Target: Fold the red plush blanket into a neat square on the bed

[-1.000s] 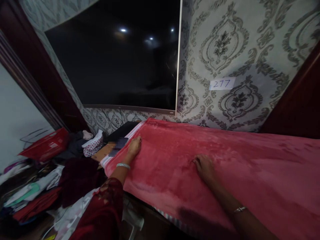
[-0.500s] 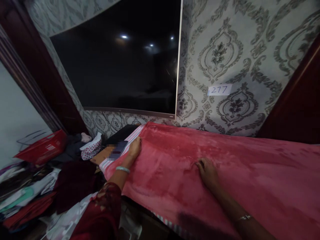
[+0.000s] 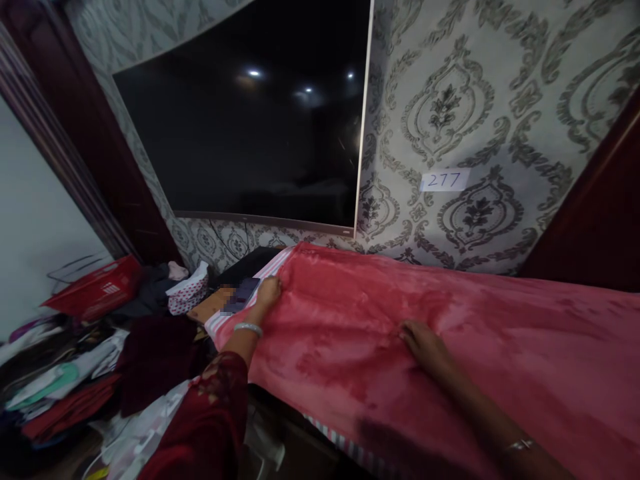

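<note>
A red plush blanket (image 3: 330,360) with a striped border is spread over a long surface below the wall. Near its left end, my left hand (image 3: 269,293) has curled fingers closed on the cloth, just beside the striped edge. Farther right, my right hand (image 3: 423,341) pinches the blanket's middle; creases run across the fabric towards its fingertips. The blanket's front edge hangs down, showing stripes underneath.
A large television (image 3: 260,127) is mounted on the patterned wall, with a paper label (image 3: 446,179) to its right. At left, piled clothes (image 3: 65,393) lie below a red bag (image 3: 97,290). A dark item (image 3: 245,293) sits beside the blanket's left edge.
Creases now pull across the blanket between my hands, where it lay smoother before. My right hand has shifted slightly right and closed on the cloth. The view has moved a little.
</note>
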A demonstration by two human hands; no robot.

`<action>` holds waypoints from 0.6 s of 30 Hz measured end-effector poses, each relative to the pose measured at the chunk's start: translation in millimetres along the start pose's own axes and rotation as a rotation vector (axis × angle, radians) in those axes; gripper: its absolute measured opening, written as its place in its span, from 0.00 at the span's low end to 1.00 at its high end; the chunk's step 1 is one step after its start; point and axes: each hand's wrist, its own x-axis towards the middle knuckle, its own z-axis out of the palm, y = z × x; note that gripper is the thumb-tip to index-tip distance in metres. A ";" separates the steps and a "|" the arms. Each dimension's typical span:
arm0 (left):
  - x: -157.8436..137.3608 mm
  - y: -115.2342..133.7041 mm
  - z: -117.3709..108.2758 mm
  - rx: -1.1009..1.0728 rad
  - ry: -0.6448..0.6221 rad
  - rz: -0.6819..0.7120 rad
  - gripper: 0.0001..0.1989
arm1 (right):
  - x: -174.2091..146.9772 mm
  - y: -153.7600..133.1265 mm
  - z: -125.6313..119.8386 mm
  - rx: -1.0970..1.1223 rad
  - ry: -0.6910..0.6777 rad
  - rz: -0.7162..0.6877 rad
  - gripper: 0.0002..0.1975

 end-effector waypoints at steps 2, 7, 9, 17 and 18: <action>6.8 -6.5 -0.1 -0.004 0.014 -0.086 0.12 | -4.4 4.6 7.1 0.015 -0.013 0.008 0.10; 19.6 -12.2 7.6 -0.081 0.006 -0.199 0.11 | -12.3 9.7 16.4 0.040 0.049 0.015 0.12; 24.1 -11.8 11.2 -0.138 0.027 -0.203 0.11 | -14.9 9.5 16.7 0.051 0.072 0.015 0.13; 41.2 -28.8 -1.4 -0.392 0.237 -0.163 0.13 | -19.2 0.1 8.7 0.067 0.061 0.023 0.16; 43.2 -32.6 -3.5 -0.423 0.239 -0.150 0.13 | -19.3 -0.8 8.2 0.069 0.063 0.024 0.16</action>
